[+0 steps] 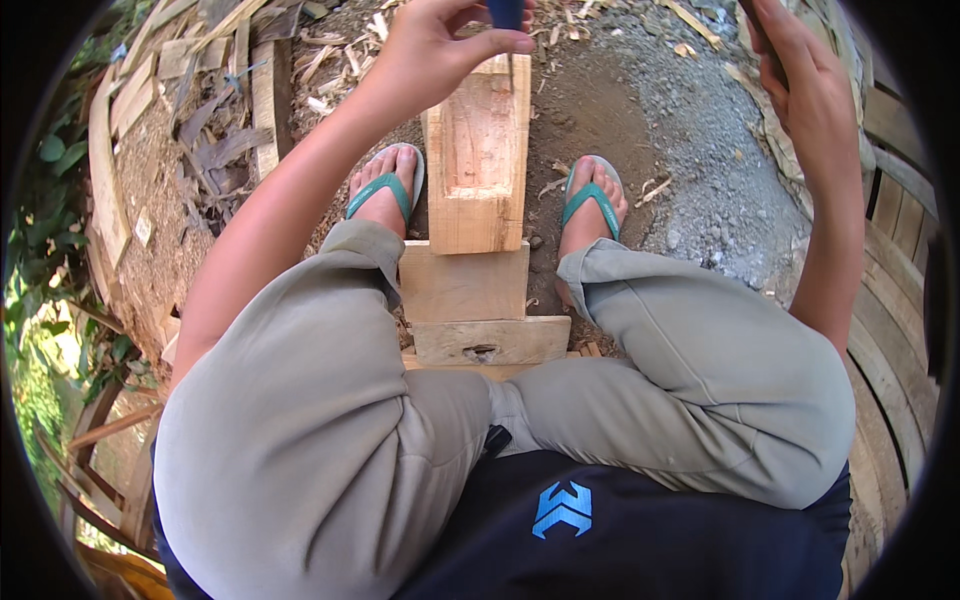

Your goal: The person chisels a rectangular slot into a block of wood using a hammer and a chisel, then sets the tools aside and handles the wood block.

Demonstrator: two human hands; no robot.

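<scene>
one blue-handled chisel (506,14) is held roughly upright in the left hand (440,48). the thumb lies against the handle and the fingers are curled in around it, closed; their far part is cut off by the upper edge. the thin blade meets the wooden block (475,225) at the far right of its recess (484,140); whether the tip bites cannot be told.

the block lies lengthwise between the person's feet, its rectangular recess facing up, with rough marks on the recess floor. its near end adjoins a flat pale board (463,285), and nearer still is a narrower board (520,335) with a dark hole.

the right hand (808,90) is raised at upper right, well apart from the block, fingers bent closed around a dark tool (766,40); its kind cannot be told, as it leaves the view.

wood chips (325,62) litter the ground at upper left; grey gravel (690,165) lies right of the block.
</scene>
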